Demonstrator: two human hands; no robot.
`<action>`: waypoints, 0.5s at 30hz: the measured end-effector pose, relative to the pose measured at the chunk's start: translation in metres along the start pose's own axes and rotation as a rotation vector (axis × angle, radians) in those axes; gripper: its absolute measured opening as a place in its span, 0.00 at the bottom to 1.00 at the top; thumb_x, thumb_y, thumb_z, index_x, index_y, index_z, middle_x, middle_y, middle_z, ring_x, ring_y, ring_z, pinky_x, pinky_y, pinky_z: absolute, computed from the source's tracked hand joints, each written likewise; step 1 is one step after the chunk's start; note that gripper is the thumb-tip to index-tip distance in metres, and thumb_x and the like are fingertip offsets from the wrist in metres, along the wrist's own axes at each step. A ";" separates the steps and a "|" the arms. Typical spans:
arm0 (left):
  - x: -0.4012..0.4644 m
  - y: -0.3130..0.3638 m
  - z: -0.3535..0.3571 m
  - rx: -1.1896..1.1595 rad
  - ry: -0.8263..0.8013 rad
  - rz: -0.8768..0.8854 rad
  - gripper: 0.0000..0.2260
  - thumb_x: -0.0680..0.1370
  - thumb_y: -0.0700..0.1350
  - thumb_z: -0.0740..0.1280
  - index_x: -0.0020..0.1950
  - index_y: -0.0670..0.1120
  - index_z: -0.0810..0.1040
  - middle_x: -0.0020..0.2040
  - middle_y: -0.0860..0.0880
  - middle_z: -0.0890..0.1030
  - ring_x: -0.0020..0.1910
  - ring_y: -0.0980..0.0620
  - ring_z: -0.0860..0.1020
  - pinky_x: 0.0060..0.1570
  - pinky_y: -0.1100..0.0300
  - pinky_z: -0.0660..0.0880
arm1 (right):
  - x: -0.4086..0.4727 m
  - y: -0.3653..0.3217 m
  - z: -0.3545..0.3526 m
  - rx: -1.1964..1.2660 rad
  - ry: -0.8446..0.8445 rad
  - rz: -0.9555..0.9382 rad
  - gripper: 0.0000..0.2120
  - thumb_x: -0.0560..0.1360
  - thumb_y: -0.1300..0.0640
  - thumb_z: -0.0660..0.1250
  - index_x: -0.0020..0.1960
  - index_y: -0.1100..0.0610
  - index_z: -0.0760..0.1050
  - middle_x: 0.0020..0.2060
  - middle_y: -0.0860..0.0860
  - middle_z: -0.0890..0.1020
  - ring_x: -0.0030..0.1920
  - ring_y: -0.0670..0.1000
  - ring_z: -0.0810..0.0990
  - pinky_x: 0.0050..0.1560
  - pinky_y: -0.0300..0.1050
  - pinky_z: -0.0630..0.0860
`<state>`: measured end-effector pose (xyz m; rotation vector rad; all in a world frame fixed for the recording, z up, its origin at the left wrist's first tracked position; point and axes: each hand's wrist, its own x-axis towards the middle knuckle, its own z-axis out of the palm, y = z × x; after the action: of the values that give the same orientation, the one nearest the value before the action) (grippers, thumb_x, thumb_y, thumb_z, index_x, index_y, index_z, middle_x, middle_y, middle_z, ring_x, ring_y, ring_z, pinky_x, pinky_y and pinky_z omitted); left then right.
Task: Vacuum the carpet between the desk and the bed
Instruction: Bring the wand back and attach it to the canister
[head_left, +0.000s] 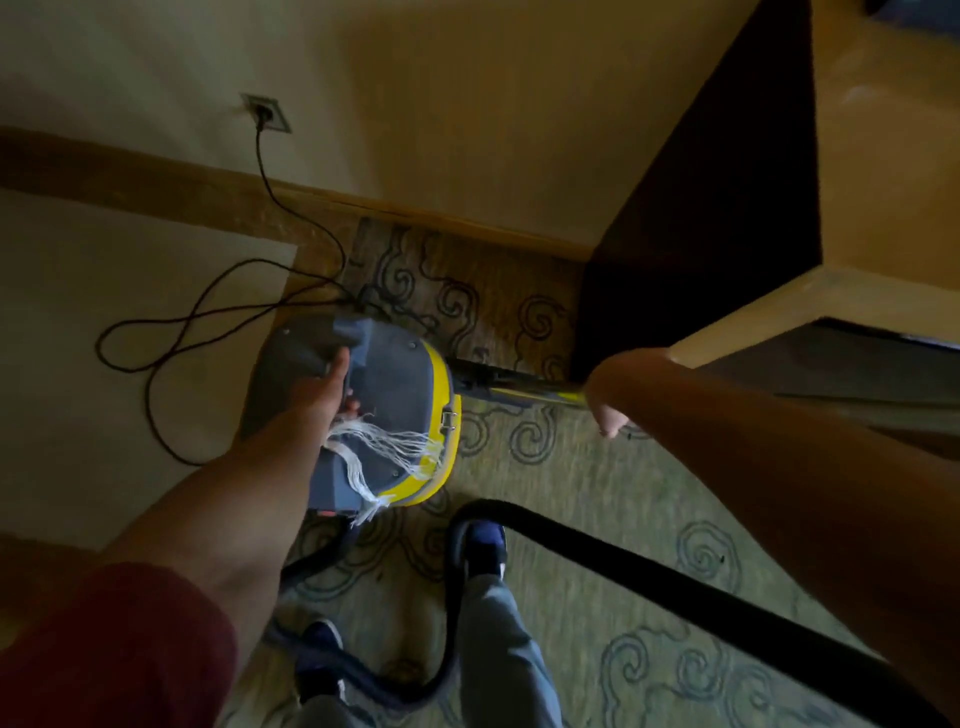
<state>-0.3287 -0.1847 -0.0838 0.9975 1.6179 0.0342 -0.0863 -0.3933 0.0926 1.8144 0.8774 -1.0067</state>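
Left hand (324, 387), mid-frame, grips the grey vacuum canister (384, 410) handle; right hand (615, 397) curls around the wand (524, 387) at centre right.

A wall socket (267, 113) is sitting on the cream wall (467, 104) at upper left; a wooden skirting board (457, 221) is running below it; pale flooring (104, 312) is lying at left.
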 end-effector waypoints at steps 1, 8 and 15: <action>0.001 0.000 0.004 0.006 0.019 -0.002 0.26 0.76 0.67 0.65 0.37 0.44 0.73 0.27 0.48 0.76 0.20 0.52 0.74 0.28 0.59 0.71 | 0.004 0.005 -0.006 -0.029 0.016 0.019 0.28 0.75 0.44 0.69 0.71 0.54 0.69 0.66 0.52 0.73 0.65 0.58 0.74 0.56 0.50 0.73; -0.016 0.039 0.044 0.013 0.024 -0.011 0.28 0.78 0.67 0.63 0.33 0.43 0.74 0.24 0.47 0.76 0.21 0.50 0.73 0.28 0.58 0.70 | 0.010 0.039 -0.058 -0.136 0.047 -0.019 0.24 0.77 0.46 0.66 0.71 0.49 0.69 0.66 0.50 0.72 0.66 0.59 0.72 0.53 0.54 0.73; -0.038 0.125 0.032 -0.058 0.053 0.097 0.24 0.81 0.61 0.63 0.36 0.42 0.73 0.30 0.45 0.74 0.24 0.50 0.71 0.29 0.58 0.69 | -0.010 0.092 -0.125 -0.178 0.051 0.025 0.26 0.77 0.44 0.64 0.72 0.50 0.67 0.67 0.52 0.70 0.66 0.59 0.71 0.60 0.56 0.70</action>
<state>-0.2320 -0.1441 0.0003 1.0368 1.6063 0.1740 0.0239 -0.3167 0.1714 1.7022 0.9430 -0.8423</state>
